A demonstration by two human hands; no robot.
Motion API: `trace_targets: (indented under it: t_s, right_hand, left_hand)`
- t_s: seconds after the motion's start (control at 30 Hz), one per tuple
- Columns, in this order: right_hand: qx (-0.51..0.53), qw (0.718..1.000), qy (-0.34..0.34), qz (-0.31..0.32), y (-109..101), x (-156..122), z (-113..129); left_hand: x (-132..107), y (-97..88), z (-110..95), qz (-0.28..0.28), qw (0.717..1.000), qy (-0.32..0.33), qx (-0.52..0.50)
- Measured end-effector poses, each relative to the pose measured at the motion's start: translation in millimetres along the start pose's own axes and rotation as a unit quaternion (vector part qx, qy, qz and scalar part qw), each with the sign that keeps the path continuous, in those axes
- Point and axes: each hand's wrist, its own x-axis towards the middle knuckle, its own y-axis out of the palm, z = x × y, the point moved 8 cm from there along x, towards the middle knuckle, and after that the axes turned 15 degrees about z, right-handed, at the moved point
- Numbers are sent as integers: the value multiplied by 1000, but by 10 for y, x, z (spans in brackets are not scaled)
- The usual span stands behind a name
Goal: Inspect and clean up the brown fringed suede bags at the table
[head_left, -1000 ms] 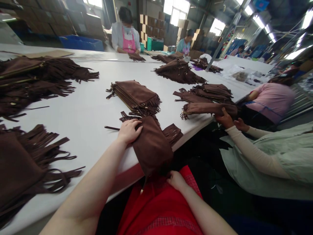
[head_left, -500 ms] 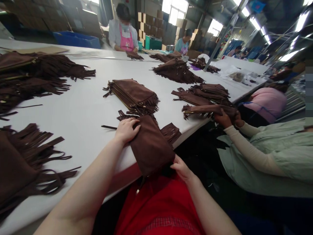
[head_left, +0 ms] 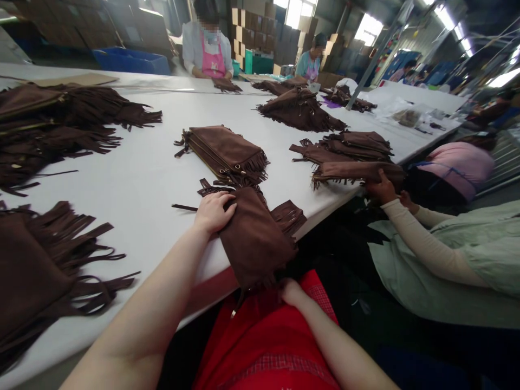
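Observation:
A brown suede bag with fringe lies over the near edge of the white table and hangs down toward my red apron. My left hand rests flat on the bag's upper left part, fingers together and stretched over the suede. My right hand sits under the bag's hanging lower edge, fingers tucked beneath the suede and mostly hidden. A loose fringe piece lies just right of the bag.
A stack of brown bags lies beyond my left hand. Fringed heaps sit at the left and near left. A seated person's hands hold a bag at the right edge. Two people work at the far side.
My right hand has dropped from the bag's lower right corner to beneath its hanging edge. The left hand stays on the bag. The view shifted slightly.

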Motion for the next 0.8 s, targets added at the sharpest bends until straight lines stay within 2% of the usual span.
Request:
trace_targets:
  t_s: [0.07,0.1,0.17,0.2,0.23,0.27,0.33,0.4,0.43,0.5,0.67,0.73,0.8]
  right_hand:
    - [-24,998,-9,-65,-189,-64,65]
    - [-36,991,-23,-126,-333,-148,139]
    - [-61,958,-89,-266,-602,-449,372]
    - [-81,937,-136,-312,-665,-629,514]
    - [-108,922,-186,-323,-659,-787,661]
    - [-143,913,-235,-302,-585,-912,804]
    - [-224,904,-304,-200,-294,-1042,1002]
    - [-278,899,-322,-108,5,-1040,1038]
    - [-291,898,-318,-86,107,-997,1015]
    - [-305,900,-300,-88,217,-848,944]
    - [-355,895,-231,-142,318,-427,817]
    - [-368,898,-211,-114,376,-280,781]
    - [-364,910,-193,-36,444,-152,715]
  left_hand:
    - [-3,-4,-3,-3,1000,2,6]
    - [-3,-6,-4,-3,1000,3,6]
    - [-3,-9,-8,-1,1000,4,4]
    - [-2,-11,-11,0,1000,4,2]
    - [-1,-13,-13,0,1000,4,2]
    - [0,-14,-15,1,1000,3,3]
    - [2,-11,-12,3,1000,-1,6]
    - [1,-7,-4,3,1000,-6,7]
    - [1,-6,-1,3,1000,-6,6]
    - [0,-9,-1,1,1000,-4,4]
    - [-1,-57,2,-8,1000,-4,3]
    - [19,-50,34,-6,1000,-3,-2]
    - [61,-8,79,2,1000,3,-4]
